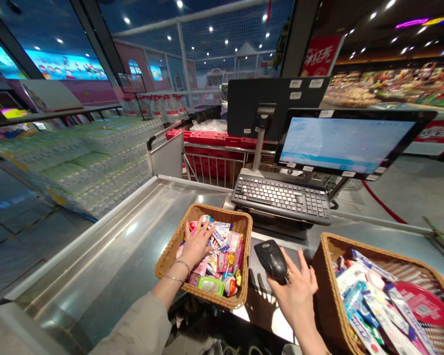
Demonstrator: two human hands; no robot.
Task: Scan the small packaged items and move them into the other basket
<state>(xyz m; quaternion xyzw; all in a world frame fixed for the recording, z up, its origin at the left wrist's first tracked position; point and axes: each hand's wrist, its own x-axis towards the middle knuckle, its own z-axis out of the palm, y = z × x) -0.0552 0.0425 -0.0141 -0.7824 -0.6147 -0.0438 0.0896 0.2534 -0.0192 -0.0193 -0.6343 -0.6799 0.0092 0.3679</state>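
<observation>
Your left hand point(197, 244) lies spread on light, slippery packets point(222, 246) in the basket point(169, 254); pinch one by its edges; your right hand point(298, 291) clasps the rigid scanner point(271, 257).

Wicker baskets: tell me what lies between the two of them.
In the head view, the right hand holding a black scanner over the steel counter lies between the left basket and the right basket.

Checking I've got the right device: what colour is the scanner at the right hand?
Black; the head view shows the scanner at the right hand.
</observation>
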